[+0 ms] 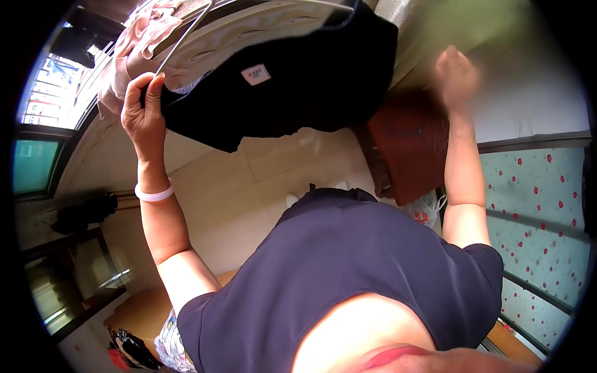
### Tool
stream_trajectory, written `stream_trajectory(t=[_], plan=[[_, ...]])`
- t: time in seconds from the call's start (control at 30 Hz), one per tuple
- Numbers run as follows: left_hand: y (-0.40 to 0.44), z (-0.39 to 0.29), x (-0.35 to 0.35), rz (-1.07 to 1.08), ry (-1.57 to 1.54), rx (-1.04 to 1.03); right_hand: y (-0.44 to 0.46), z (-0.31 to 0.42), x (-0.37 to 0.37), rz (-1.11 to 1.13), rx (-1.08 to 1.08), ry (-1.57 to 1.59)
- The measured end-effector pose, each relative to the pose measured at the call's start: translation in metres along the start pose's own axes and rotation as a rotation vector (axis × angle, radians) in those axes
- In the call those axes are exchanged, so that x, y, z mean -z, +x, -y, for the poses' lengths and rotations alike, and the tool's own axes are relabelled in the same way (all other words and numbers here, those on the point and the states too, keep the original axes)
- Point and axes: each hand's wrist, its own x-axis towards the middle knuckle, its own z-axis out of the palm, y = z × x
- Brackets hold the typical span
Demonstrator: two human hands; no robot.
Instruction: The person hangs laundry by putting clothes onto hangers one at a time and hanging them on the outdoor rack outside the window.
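Observation:
My left hand (144, 115) is raised at the left, thumb and fingers pinched on one end of a black garment (298, 87) and the end of a thin white hanger (185, 40). The garment spreads to the right from that hand, its lower edge hanging free over the floor. A white label with small print (255, 74) shows inside it. At the upper right, my right hand (459, 78) is smeared by motion, so its fingers cannot be made out. Just above it is a blurred green thing (491, 28); whether the hand touches it is unclear.
Pink cloth (146, 34) drapes beside the bright window at the upper left. A reddish-brown piece of furniture (407, 149) stands beyond my right forearm, near a white plastic bag (426, 210). Light-blue flowered panels (535, 199) line the right side. Dark clothing (84, 212) hangs at the left.

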Motion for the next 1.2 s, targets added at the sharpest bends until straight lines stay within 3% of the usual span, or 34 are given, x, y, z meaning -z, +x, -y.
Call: stream_trajectory(t=[0.07, 0.17, 0.27, 0.37, 0.5, 0.6, 0.63, 0.67, 0.7, 0.77, 0.8, 0.87, 1.07, 1.2], plan=[[0.000, -0.005, 0.011, -0.018, -0.018, -0.016, 0.000, 0.003, -0.019, 0.105, 0.180, 0.045], [0.005, -0.013, 0.023, 0.022, -0.031, -0.099, 0.007, 0.018, -0.057, 0.192, 0.283, -0.123], [0.013, -0.018, 0.033, 0.026, -0.035, -0.156, 0.007, 0.025, -0.085, 0.423, 0.166, -0.046], [0.017, -0.010, 0.049, -0.078, 0.188, -0.211, 0.001, 0.023, -0.095, 0.520, 0.251, -0.224], [0.014, -0.020, 0.071, -0.077, 0.376, -0.359, -0.018, 0.037, -0.133, 0.280, 0.372, -0.111], [0.017, -0.009, 0.098, -0.129, 0.598, -0.505, -0.005, 0.030, -0.130, 0.367, 0.408, -0.066], [0.024, -0.015, 0.096, -0.140, 0.584, -0.529, 0.001, 0.040, -0.132, 0.510, 0.348, 0.076], [0.023, -0.013, 0.102, -0.162, 0.579, -0.453, 0.007, 0.050, -0.133, 0.646, 0.266, 0.212], [0.019, -0.009, 0.112, -0.222, 0.471, -0.348, -0.008, 0.069, -0.153, 0.597, 0.129, 0.415], [0.028, -0.006, 0.130, -0.245, 0.491, -0.358, 0.001, 0.077, -0.156, 0.672, 0.028, 0.599], [0.034, -0.003, 0.140, -0.272, 0.478, -0.368, 0.004, 0.073, -0.160, 0.684, 0.001, 0.683], [0.047, -0.008, 0.154, -0.317, 0.475, -0.339, 0.009, 0.090, -0.183, 0.788, 0.149, 0.692], [0.082, 0.006, 0.199, -0.410, 0.242, -0.160, -0.010, 0.186, -0.243, 0.719, -0.186, 0.578], [0.100, 0.008, 0.213, -0.477, 0.286, -0.166, -0.002, 0.196, -0.280, 0.497, -0.056, 0.811]])
